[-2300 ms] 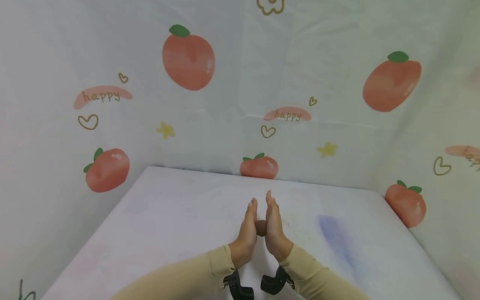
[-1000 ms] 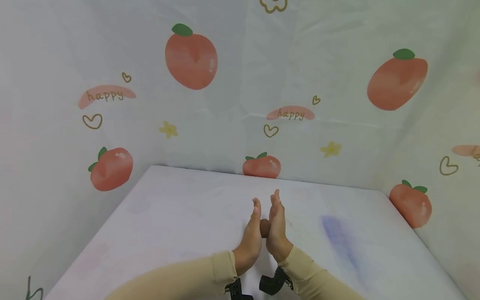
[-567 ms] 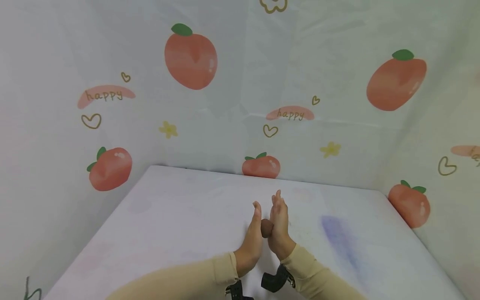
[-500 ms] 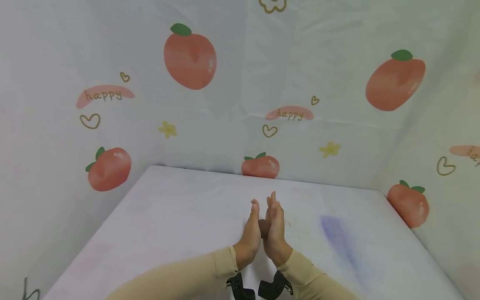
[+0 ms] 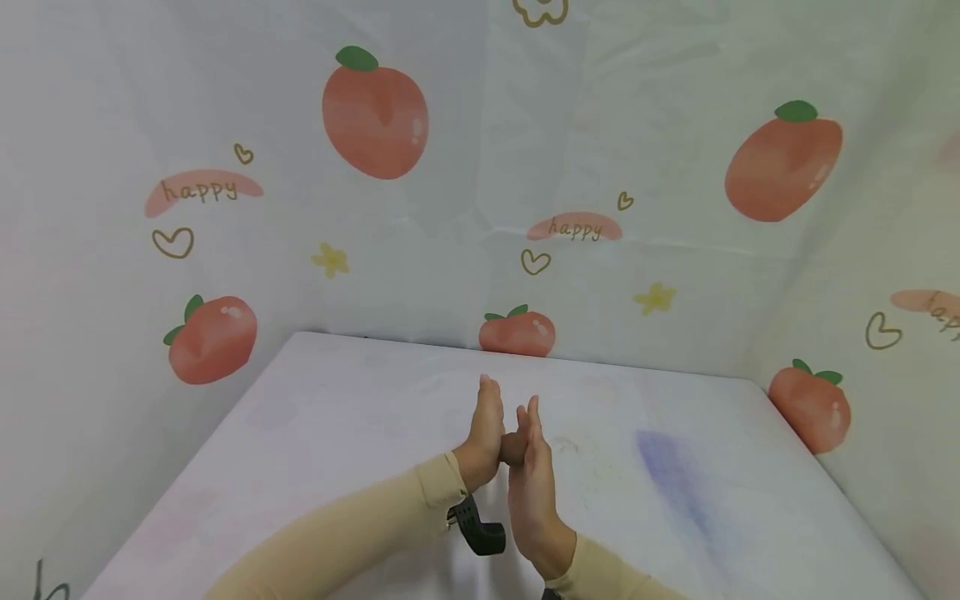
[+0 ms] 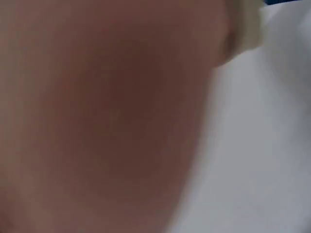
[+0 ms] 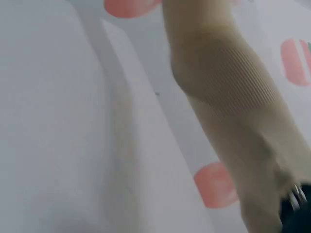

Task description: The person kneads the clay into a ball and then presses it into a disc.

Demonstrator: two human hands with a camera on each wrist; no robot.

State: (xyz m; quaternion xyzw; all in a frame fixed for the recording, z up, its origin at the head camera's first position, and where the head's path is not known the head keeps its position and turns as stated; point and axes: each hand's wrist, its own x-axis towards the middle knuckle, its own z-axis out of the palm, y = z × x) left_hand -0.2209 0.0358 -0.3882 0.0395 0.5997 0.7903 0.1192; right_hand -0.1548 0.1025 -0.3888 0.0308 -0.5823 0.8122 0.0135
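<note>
Step in hand, as I judge it: rolling a small brown lump [image 5: 514,447] between 2 flat palms — likely dough or clay, can't tell which. The left hand [image 5: 483,429] is pushed farther forward, the right hand [image 5: 531,492] sits nearer the body, so the palms are offset along the rolling line. Fingers of both hands are straight and pressed together, not curled round the lump; it's trapped by palm pressure only, held just above the bench [image 5: 315,450], around its middle.

Next move, my guess, calls for sliding the palms in opposite directions with even light pressure, keeping the lump centred so it doesn't squeeze out the top or drop.

Counts: 2 hands, 1 brown lump, 2 beige sleeves, 1 black wrist strap [image 5: 475,527] visible on the left arm — the right one is mostly cut off at the frame edge. 1 white bench with faint blue and pink stains. Backdrop cloth [image 5: 675,167] shows 5 peach prints plus hearts, flowers and "happy" labels.

Left wrist view is all blur, nothing readable. Right wrist view shows 1 sleeve [image 7: 228,92] and cloth only.
</note>
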